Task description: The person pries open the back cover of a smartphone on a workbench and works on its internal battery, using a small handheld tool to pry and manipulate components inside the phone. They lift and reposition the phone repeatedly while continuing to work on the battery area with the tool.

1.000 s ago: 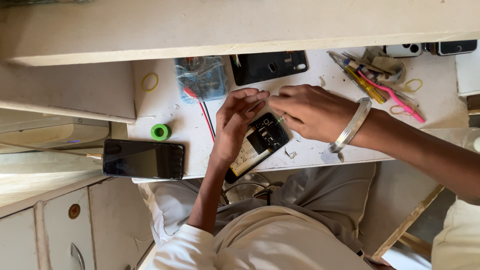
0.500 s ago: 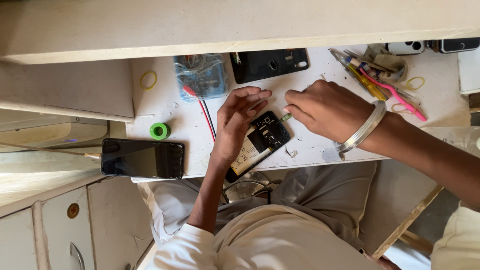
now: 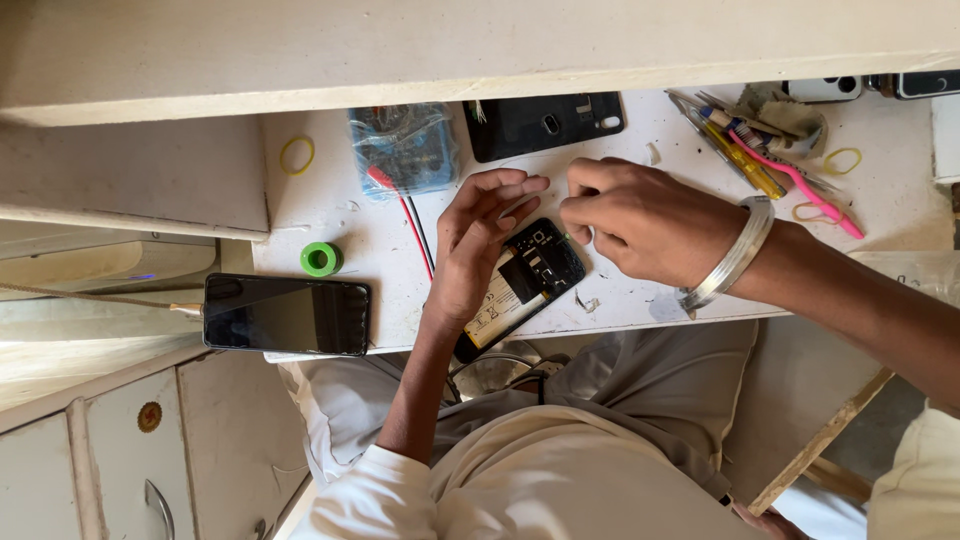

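Note:
An opened black phone [image 3: 535, 268] with its back cover off and its battery showing lies on the white table [image 3: 640, 300]. My left hand [image 3: 478, 240] rests on the phone's left side and steadies it, fingers stretched over its top edge. My right hand [image 3: 640, 220], with a metal bangle [image 3: 730, 262] on the wrist, hovers at the phone's upper right. Its fingers are pinched on a small thin tool whose tip touches the phone; the tool is mostly hidden by the fingers.
A black back cover [image 3: 545, 122] and a blue plastic box [image 3: 403, 148] with red and black wires lie behind the phone. A second dark phone [image 3: 286, 314] and a green tape ring [image 3: 320, 259] sit left. Screwdrivers and tweezers [image 3: 760, 155] lie right. A shelf [image 3: 480, 50] overhangs the table.
My right hand drew back slightly to the right, then came back down onto the phone's upper end. My left hand stayed on the phone.

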Demonstrator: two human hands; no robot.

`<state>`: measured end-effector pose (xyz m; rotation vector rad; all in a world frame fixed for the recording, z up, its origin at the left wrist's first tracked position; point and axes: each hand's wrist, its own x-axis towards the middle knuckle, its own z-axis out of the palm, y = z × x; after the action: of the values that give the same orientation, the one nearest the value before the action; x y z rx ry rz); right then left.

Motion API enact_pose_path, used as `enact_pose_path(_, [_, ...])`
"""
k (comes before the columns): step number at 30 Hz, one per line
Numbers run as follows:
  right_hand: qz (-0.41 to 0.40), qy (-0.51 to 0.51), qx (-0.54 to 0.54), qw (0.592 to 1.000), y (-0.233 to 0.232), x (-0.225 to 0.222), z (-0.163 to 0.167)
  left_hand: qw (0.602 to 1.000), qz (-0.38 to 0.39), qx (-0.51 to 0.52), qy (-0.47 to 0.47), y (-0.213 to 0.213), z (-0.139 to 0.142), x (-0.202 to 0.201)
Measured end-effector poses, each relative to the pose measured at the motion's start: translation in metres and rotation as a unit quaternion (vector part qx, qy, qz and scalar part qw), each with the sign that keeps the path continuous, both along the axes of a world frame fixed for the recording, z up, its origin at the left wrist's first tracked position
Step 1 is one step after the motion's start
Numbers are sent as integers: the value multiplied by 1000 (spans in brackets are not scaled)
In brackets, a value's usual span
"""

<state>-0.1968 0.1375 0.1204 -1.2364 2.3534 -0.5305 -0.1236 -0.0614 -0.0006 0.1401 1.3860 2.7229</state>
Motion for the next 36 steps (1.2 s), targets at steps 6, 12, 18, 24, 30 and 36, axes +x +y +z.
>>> enact_pose_path(6, [-56, -7, 137, 989, -5, 2, 7, 1000, -2, -4, 1, 0, -1, 0])
enact_pose_path(12, [-49, 31, 179, 982, -11, 9, 3, 1000, 0, 1, 3, 0, 0, 0])
enact_pose_path(18, [137, 142, -128, 972, 2, 11, 1, 1000, 6, -26, 10, 2, 0, 3])
enact_pose_path(24, [-63, 8, 199, 978, -9, 13, 4, 1000, 13, -22, 8, 4, 3, 7])
enact_pose_path(30, [-79, 67, 190, 976, -14, 22, 8, 997, 23, -70, 9, 4, 7, 8])
enact_pose_path(36, [23, 57, -29, 998, -10, 23, 8, 998, 17, -67, -2, 3, 8, 9])
